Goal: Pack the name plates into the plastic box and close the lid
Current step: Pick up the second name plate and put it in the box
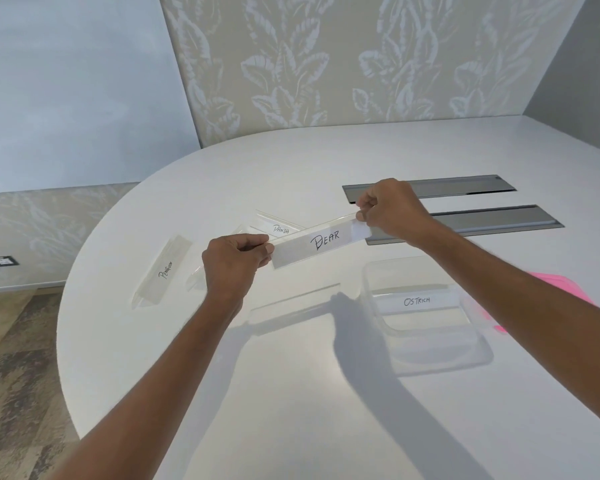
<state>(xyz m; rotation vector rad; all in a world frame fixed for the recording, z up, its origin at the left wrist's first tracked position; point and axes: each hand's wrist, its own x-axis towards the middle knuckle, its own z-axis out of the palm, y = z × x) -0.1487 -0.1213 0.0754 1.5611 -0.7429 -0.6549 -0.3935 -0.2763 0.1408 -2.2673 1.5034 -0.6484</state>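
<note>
I hold a clear name plate marked BEAR (321,242) above the white table, tilted. My left hand (234,263) pinches its left end and my right hand (392,211) pinches its right end. Below and to the right stands the clear plastic box (480,353), open, with the OSTRICH plate (417,301) inside. A PANDA plate (280,227) lies on the table behind the held plate. A PENGUIN plate (163,271) lies to the left. Another clear plate (195,279) shows partly behind my left wrist.
A pink lid (561,289) lies to the right of the box, partly hidden by my right arm. Two grey cable hatches (465,187) are set into the table (291,393) behind my right hand. The table's rounded edge runs on the left, with floor beyond.
</note>
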